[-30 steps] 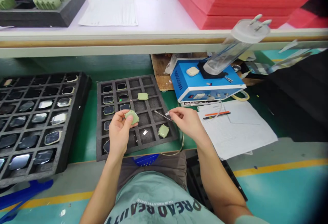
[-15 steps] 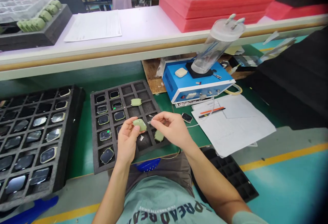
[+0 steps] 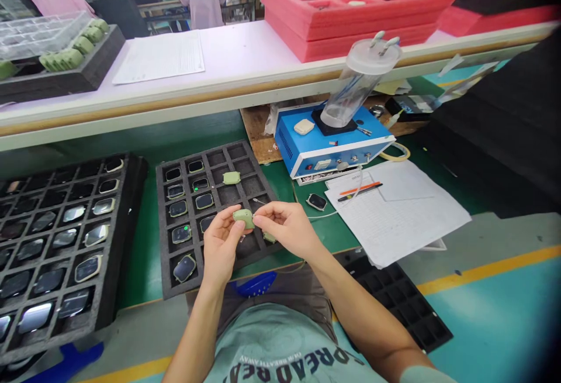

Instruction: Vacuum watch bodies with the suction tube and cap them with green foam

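Observation:
My left hand point(image 3: 223, 240) pinches a green watch case point(image 3: 243, 217) above the dark foam tray point(image 3: 164, 260). The fingertips of my right hand point(image 3: 284, 225) are closed at the right edge of that case; whatever they hold is too small to name. In the tray sit several dark-screened watches point(image 3: 184, 268). Another green case point(image 3: 231, 178) rests on the tray's dividers, and one more point(image 3: 269, 237) is partly hidden beneath my right hand. A white cable point(image 3: 324, 216) runs from near my right hand toward the papers.
To the left is a second tray of watches point(image 3: 87, 267). A blue device point(image 3: 337, 146) with a clear cylinder point(image 3: 353, 88) stands behind. Papers with pens point(image 3: 394, 213) and a loose watch point(image 3: 316, 202) lie at right. Red foam trays point(image 3: 307, 38) sit on the shelf point(image 3: 228, 82).
My right fingertips have come in against the green case, where a gap was before. The case has shifted slightly right, and the camera view has moved a little.

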`<state>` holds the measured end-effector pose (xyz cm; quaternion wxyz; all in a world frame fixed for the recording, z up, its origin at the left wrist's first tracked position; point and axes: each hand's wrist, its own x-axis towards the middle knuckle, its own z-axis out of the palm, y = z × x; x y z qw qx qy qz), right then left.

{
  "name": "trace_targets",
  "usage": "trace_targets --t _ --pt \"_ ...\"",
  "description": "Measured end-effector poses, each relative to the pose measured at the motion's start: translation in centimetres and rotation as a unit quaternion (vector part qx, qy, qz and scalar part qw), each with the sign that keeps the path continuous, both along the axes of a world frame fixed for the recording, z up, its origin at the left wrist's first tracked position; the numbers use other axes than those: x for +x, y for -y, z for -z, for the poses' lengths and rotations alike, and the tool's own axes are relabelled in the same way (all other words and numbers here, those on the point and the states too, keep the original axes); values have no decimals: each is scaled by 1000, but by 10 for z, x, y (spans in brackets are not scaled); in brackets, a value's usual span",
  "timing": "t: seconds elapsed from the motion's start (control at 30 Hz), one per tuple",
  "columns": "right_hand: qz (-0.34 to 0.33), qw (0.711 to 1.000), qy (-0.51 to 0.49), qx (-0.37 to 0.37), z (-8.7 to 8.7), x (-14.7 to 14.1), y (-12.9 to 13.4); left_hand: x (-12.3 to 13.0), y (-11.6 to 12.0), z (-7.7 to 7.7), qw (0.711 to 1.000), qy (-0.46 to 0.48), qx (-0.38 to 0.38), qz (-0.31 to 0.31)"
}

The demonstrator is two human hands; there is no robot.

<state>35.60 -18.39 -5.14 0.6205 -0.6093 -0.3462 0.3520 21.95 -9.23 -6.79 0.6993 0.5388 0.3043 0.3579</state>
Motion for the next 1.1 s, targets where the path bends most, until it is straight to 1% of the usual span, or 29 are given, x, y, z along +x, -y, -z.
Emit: trace_targets --t 0.07,0.2,0.27,0.33,0.5,0.57,0.67,0.7,0.73,0.8,0.87,0.93,1.0,1.1 --pt "-31 999 -34 -2 -2 4 4 -1 1 -2 1000 -6 -2 13" --pt "-53 994 -87 -25 -7 12 8 -3 3 -8 999 -12 -2 32" --pt "-74 992 -94 -43 -9 15 9 -3 7 -10 999 -18 2 27" --pt "-87 991 -87 -47 -12 16 9 -4 14 -12 1000 -26 8 7" --pt "-73 997 -28 -6 -20 13 9 -2 30 -10 997 -40 21 -59" --pt "-59 998 -12 6 -23 12 7 0 32 -10 998 -31 11 -61" --pt "-55 997 -52 5 -18 16 13 7 29 -14 999 0 -28 -38" --pt "-46 996 -75 2 -14 18 19 10 26 -17 999 13 -42 -30" --pt "-22 995 -95 -3 -8 21 28 13 22 -19 998 24 -56 -23" --pt "56 991 -122 -28 7 29 52 17 12 -21 996 40 -80 -21" --pt "140 976 -150 -74 23 38 75 22 0 -19 993 49 -98 -39" --pt "202 956 -186 -101 35 44 87 26 -10 -13 990 57 -102 -78" --pt "224 945 -224 -85 41 45 84 29 -17 -6 987 68 -97 -112" --pt "219 939 -264 -26 43 39 65 33 -19 1 984 75 -88 -132"
